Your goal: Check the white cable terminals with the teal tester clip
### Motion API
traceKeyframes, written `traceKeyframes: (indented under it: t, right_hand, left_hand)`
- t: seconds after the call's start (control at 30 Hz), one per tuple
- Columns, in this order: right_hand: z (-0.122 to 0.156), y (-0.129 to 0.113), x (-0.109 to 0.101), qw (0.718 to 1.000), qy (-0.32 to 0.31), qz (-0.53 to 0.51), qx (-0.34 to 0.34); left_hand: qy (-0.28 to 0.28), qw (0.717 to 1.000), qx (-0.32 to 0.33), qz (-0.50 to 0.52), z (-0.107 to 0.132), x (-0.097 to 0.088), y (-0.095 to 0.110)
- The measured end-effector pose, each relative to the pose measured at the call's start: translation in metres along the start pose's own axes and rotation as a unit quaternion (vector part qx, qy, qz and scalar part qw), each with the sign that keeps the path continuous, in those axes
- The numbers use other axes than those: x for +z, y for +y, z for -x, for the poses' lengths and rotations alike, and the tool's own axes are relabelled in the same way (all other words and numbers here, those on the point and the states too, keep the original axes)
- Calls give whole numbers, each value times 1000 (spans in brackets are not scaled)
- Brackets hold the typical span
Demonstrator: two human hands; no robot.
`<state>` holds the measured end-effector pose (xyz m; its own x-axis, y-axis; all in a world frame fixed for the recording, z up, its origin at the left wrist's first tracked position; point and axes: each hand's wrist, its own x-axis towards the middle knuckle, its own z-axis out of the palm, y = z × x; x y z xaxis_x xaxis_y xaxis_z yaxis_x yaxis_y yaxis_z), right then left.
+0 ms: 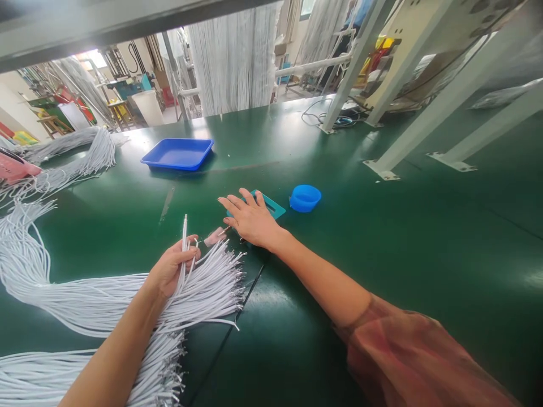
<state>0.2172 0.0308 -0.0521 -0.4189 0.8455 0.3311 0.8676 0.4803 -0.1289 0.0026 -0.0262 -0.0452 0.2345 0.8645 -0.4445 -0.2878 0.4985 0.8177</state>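
My left hand (172, 265) is closed around a few white cords (185, 232), whose ends stick up past the fingers. Beneath it spreads a thick bundle of the same white cords (212, 277), with frayed or dark tips pointing right. My right hand (252, 220) is palm down with its fingers stretched out and spread, above a teal slotted plate (271, 208) that it partly covers. Between the two hands lies a small pinkish piece (215, 236), its kind unclear. A thin rod-like thing shows by the right thumb; whether it is touched, I cannot tell.
A round blue cup (305, 198) stands right of the plate. Farther back is a blue tray (178, 154). More cord bundles (99, 150) lie along the left. White metal legs (424, 102) are fixed to the green table (416, 254) at back right, near loose cables.
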Motion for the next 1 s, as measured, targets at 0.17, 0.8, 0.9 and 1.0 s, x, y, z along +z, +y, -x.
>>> traceKeyframes:
  t: [0.17, 0.8, 0.9, 1.0]
  right_hand:
    - [2, -4, -7, 1000, 7, -24, -2]
    - [14, -75, -15, 886, 15, -459, 55]
    - [14, -74, -12, 862, 47, -496, 91]
    - [13, -72, -12, 826, 61, -548, 119]
  left_hand:
    - [-12, 1000, 6, 1, 6, 1, 3]
    - [-9, 962, 42, -271, 28, -4, 20]
    - [67, 974, 81, -200, 27, -3, 21]
    - [86, 980, 118, -134, 25, -1, 17]
